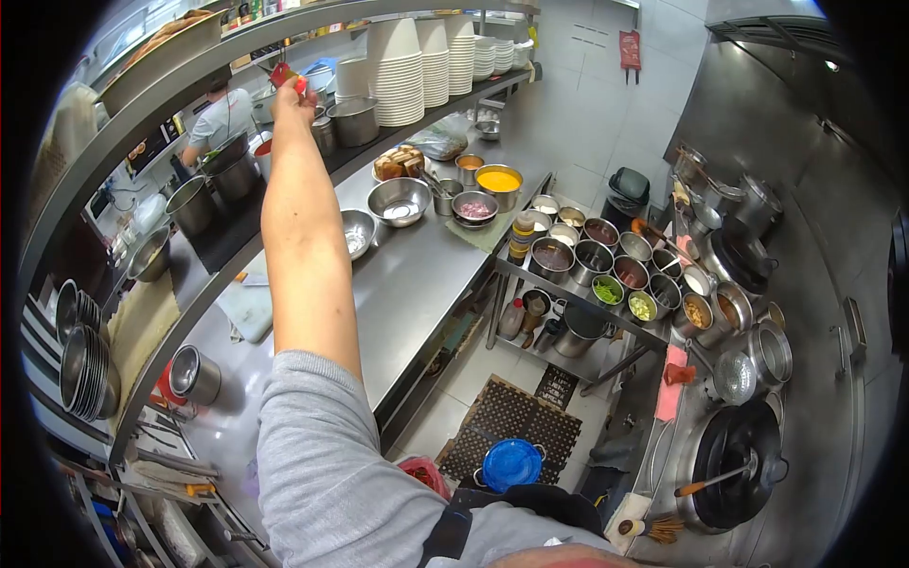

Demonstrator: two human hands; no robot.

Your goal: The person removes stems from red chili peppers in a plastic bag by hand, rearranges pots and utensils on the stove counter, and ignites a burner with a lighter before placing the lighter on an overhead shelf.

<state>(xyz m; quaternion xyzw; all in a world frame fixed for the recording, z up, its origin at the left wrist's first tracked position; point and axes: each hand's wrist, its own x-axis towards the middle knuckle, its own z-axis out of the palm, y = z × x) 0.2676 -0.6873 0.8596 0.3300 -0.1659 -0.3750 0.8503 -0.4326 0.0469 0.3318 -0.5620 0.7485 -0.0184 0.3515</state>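
My left arm stretches up and forward to the upper shelf, where my left hand (294, 100) is closed at a small red object (301, 84). Its kind is too small to make out, and my fingers partly cover it. Just to the right of the hand are a steel pot (354, 121) and tall stacks of white bowls (398, 90). A dark pot with greens (230, 168) stands left of my forearm. My right hand is outside the picture.
Below the shelf, a steel counter (417, 275) holds mixing bowls (399, 201) and a pot of yellow liquid (499, 180). Several ingredient containers (595, 256) fill a rack at right, beside woks (734, 464). A blue-covered pot (512, 464) is low down near me. A person (222, 118) stands beyond the shelf.
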